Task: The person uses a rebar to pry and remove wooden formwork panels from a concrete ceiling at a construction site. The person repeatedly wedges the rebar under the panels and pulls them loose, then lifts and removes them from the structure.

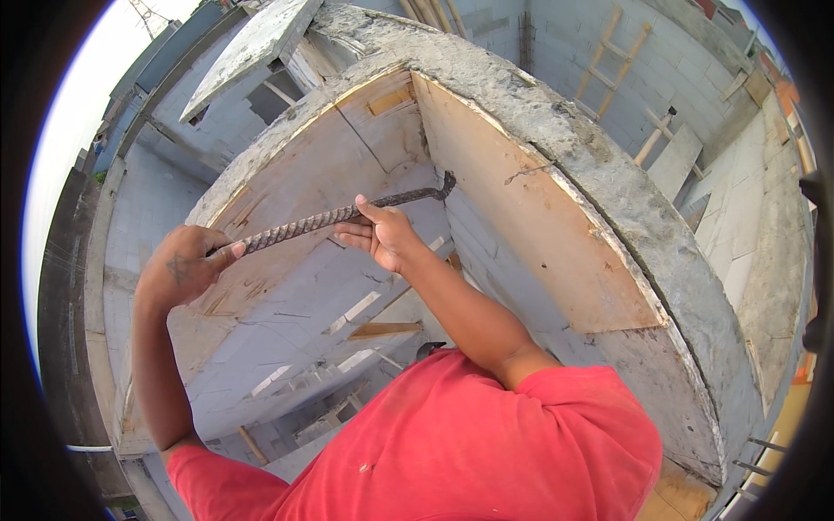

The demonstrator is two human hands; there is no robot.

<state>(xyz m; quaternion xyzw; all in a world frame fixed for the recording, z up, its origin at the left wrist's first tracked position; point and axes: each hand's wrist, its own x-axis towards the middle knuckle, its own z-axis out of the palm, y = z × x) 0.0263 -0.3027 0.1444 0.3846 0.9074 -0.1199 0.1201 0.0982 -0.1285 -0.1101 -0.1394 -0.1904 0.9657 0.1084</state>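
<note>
Ribbed dark steel forms the hook-ended bar (295,229), held across the left plywood panel (287,165), its hook near the corner with the right plywood panel (530,226). The left grip (182,265) is clamped around the near end; the right grip (382,234) lies loosely at mid-length, its fingers not wrapped round. Closing those fingers and seating the hook squarely before loading it should give better control. Hook contact is unclear; the left palm hides the butt end.
</note>
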